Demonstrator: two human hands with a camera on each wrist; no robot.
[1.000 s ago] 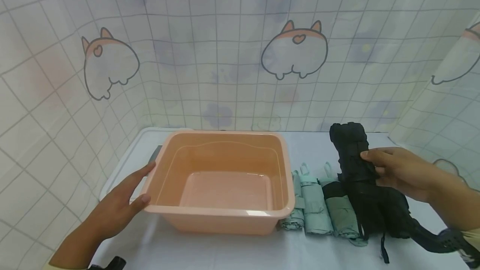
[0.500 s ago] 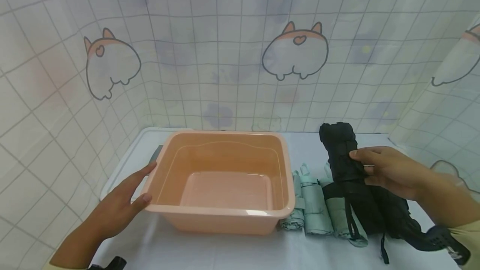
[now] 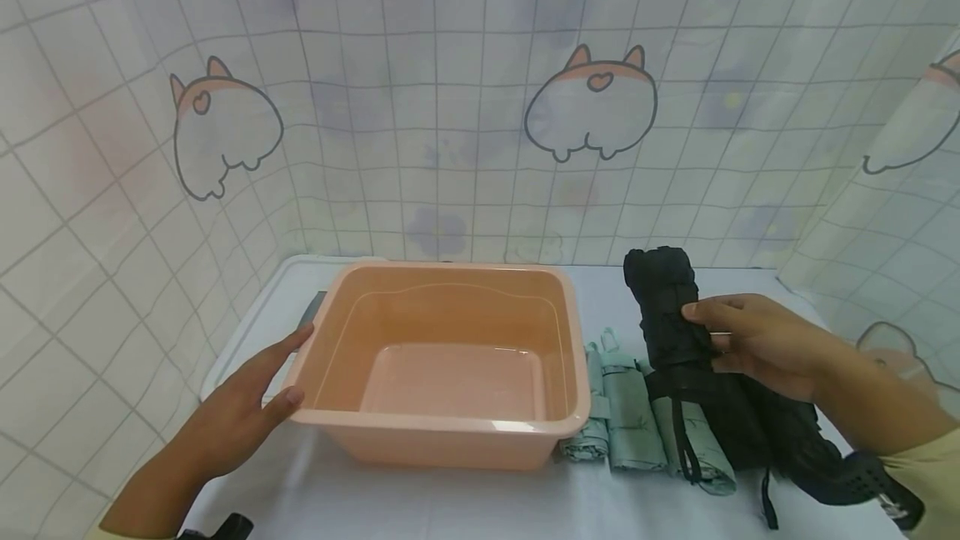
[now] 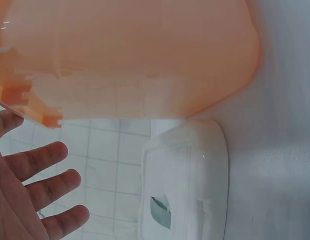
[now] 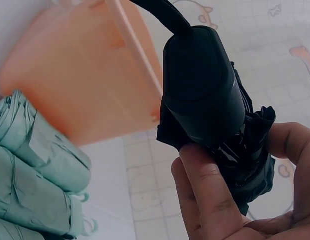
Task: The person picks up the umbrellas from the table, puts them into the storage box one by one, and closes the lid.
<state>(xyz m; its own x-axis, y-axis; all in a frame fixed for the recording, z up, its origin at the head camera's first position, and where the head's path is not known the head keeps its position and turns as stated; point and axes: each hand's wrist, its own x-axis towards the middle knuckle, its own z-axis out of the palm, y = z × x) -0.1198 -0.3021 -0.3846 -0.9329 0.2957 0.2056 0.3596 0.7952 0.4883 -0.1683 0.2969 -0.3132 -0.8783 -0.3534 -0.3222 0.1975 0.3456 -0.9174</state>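
Left hand (image 3: 225, 419): thumb and fingers spread apart, with the thumb and a fingertip touching the left rim of the peach plastic basin (image 3: 450, 421). The left wrist view confirms that the remaining fingers are extended and apart from one another, holding nothing. Right hand (image 3: 768, 348): thumb on one side, fingers on the other, pinching a black folded umbrella (image 3: 663, 298).

The umbrella is located to the right of the basin and apart from it, tilted, with its crumpled fabric end toward the back. The right wrist view shows its smooth, rounded handle (image 5: 200, 70) with a black strap (image 5: 165, 15) attached. Further black material (image 3: 787, 423) lies below the right hand; its outline merges with the umbrella, and whether it is a separate item cannot be determined.

Three green fabric rolls lie side by side between the basin and the black material: the left roll (image 3: 585, 440) just beside the basin, the middle roll (image 3: 633, 423) next, and the right roll (image 3: 701, 440) partly covered by black material.

The basin is upright on a white table surface (image 3: 450, 507). Beyond its left side is a white box (image 4: 212, 165) bearing a grey piece (image 4: 161, 212). A pale grid-patterned curtain (image 3: 420, 107) encloses the area, printed with animal drawings (image 3: 592, 115).
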